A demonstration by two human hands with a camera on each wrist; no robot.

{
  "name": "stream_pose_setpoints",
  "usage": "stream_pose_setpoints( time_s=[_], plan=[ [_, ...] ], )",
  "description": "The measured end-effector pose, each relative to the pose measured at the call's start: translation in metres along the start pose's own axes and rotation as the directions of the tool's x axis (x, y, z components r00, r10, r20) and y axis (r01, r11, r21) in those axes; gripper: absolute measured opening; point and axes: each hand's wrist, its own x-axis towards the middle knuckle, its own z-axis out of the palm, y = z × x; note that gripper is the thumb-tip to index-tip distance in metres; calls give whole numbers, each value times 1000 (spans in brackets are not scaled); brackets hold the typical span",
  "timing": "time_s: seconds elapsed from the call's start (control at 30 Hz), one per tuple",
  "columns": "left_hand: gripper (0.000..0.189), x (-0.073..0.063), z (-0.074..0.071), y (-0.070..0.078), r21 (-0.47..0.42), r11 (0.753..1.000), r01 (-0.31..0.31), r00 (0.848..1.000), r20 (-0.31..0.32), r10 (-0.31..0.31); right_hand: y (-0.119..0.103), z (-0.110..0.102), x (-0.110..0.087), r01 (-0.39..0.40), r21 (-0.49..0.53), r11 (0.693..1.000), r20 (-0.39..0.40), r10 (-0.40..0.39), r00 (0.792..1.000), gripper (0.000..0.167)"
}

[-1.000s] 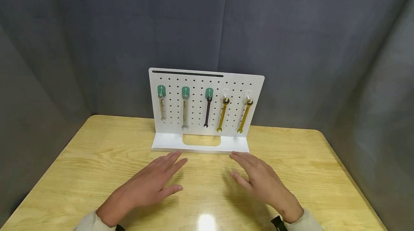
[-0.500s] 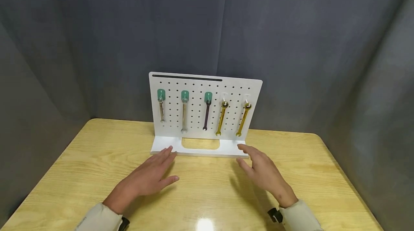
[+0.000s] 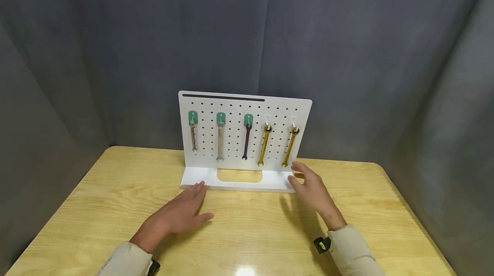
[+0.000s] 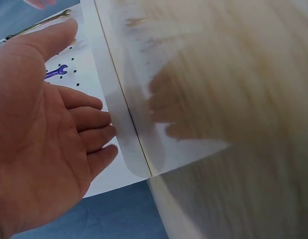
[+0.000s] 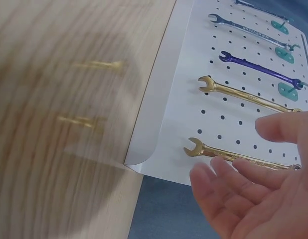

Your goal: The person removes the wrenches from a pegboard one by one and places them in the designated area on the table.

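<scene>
A white pegboard stand (image 3: 235, 160) holds several hanging wrenches. At its right end hangs a gold wrench (image 3: 290, 147), with another gold wrench (image 3: 264, 145) beside it. The middle wrench is purple (image 3: 247, 142). Two silver wrenches, one longer (image 3: 220, 143) and one shorter (image 3: 194, 138), hang on the left. My right hand (image 3: 314, 192) holds nothing; in the right wrist view its fingers (image 5: 243, 186) lie close to the rightmost gold wrench (image 5: 238, 158), thumb apart. My left hand (image 3: 181, 213) reaches the base's front left edge, fingers extended, palm seen in the left wrist view.
Green hooks (image 3: 221, 118) carry the left three wrenches, and clear hooks (image 3: 294, 122) carry the gold ones. The stand rests toward the back of a light wood table (image 3: 247, 228). Grey curtains (image 3: 224, 31) enclose the back and sides.
My right hand has moved forward and to the right, up toward the rightmost gold wrench. The left hand has shifted slightly left. The stand sits lower in the head view.
</scene>
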Motion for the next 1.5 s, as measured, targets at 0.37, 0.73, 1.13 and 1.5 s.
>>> stream_pose_setpoints(
  time_s=[0.37,0.73,1.13,1.5],
  plan=[
    [75,3,-3,1,-18,1000,9,999,36,-8,0,-1,4,-41,-16,999,-7,41,999,48],
    [64,11,-19,-7,-72,997,33,997,75,-27,10,3,28,-115,90,989,-5,116,993,44],
    [51,21,-11,-25,-84,996,42,999,13,-41,21,14,40,-199,317,927,24,202,979,37],
    [44,27,-10,-42,-246,969,-9,999,-35,1,25,16,45,-270,313,911,82,257,963,30]
  ],
)
